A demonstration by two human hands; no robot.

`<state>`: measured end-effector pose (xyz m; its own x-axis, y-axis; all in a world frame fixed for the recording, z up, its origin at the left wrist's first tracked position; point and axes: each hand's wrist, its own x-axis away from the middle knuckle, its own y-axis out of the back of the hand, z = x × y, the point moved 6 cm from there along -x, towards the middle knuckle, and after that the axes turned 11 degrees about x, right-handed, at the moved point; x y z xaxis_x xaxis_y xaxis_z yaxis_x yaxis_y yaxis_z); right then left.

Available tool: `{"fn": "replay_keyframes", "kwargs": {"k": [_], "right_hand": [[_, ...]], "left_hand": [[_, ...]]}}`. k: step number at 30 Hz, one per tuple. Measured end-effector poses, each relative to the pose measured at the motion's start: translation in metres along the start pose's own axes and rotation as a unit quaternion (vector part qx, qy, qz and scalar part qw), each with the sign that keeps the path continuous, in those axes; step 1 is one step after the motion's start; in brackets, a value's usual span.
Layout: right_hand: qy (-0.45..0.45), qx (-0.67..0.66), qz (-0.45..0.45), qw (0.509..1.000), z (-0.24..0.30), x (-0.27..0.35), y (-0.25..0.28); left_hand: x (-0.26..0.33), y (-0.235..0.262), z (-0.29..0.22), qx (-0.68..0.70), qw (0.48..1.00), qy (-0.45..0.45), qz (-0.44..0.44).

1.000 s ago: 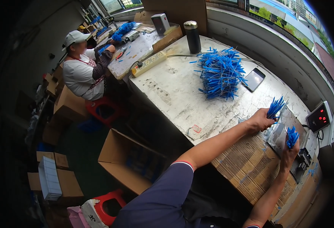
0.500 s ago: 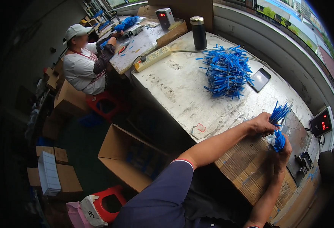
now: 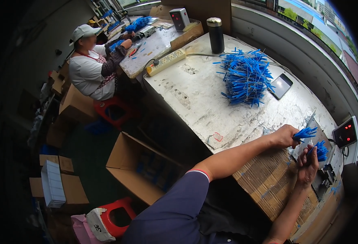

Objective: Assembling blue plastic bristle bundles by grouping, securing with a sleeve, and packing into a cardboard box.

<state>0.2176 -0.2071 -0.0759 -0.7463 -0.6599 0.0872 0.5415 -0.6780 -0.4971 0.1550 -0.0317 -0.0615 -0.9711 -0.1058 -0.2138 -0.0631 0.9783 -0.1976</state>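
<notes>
Worn white desk (image 3: 195, 93) carries a big pile of blue ties (image 3: 246, 77), well apart from both hands. Left hand (image 3: 284, 136) is clamped on a small blue bundle (image 3: 306, 132) at the desk's near corner; just beside it, right hand (image 3: 308, 164) is closed around another blue tuft (image 3: 320, 150).

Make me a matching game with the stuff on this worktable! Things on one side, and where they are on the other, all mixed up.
Things:
1. big pile of blue pieces
2. dark flask
3. phone
4. small blue bundle

Places:
A. pinched in the left hand
B. lying flat just right of the pile
C. standing at the far edge of the table
D. heaped in the middle of the table

Pairs: 1-D, 2-C, 3-B, 4-A
</notes>
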Motion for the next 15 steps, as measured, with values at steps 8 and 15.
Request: {"fn": "replay_keyframes", "kwargs": {"k": [8,15], "right_hand": [[-0.065,-0.093,0.040,0.993,-0.009,0.005,-0.012],[-0.018,0.206,-0.010,0.978,0.001,0.015,-0.049]], "left_hand": [[0.000,-0.003,-0.007,-0.103,0.994,-0.043,0.004],[0.005,0.003,-0.020,-0.128,0.983,-0.125,-0.050]]}}
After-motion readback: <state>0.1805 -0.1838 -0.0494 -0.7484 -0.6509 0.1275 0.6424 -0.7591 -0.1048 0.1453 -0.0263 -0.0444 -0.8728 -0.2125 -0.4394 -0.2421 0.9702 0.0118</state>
